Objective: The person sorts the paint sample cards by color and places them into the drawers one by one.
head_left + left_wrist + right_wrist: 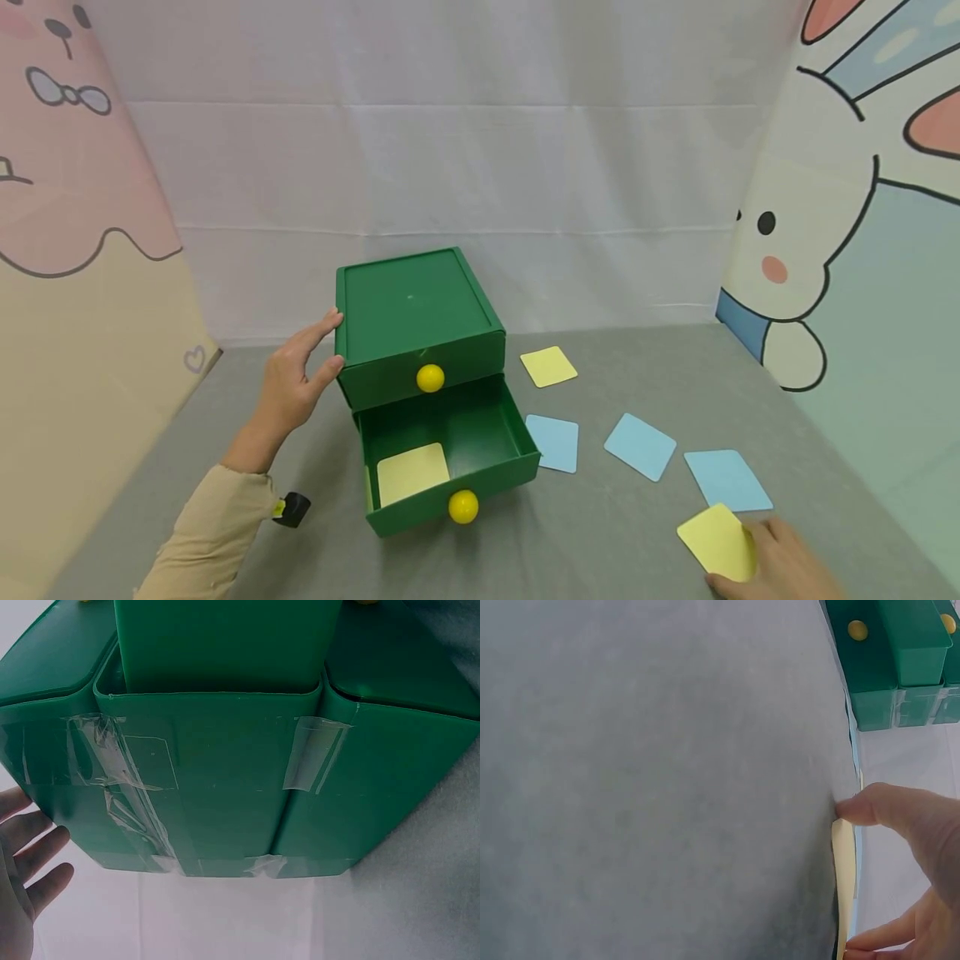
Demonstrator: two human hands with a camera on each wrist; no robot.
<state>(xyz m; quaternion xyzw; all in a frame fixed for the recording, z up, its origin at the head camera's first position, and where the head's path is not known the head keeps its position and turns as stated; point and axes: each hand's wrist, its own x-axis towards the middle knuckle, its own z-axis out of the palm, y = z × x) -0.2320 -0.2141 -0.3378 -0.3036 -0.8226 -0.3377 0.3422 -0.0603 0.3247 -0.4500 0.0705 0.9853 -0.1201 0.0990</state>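
A green drawer unit [412, 308] stands on the grey table, its middle drawer [491, 479] pulled out by a yellow knob [463, 507]. Inside that drawer lies a pale yellow card [412, 473]. My left hand [292, 383] rests its fingertips and thumb against the unit's upper left side, fingers extended. At the front right, my right hand [787, 562] pinches a square yellow card [716, 537] between thumb and fingers. The right wrist view shows this yellow card [844, 877] edge-on, close over the table.
Three blue cards [555, 442] [641, 446] [727, 479] lie right of the unit, with another yellow card [549, 367] behind them. Clear tape [319, 754] joins the unit's stacked sections. A white cloth [465, 167] hangs behind, with cartoon panels [885, 333] at both sides.
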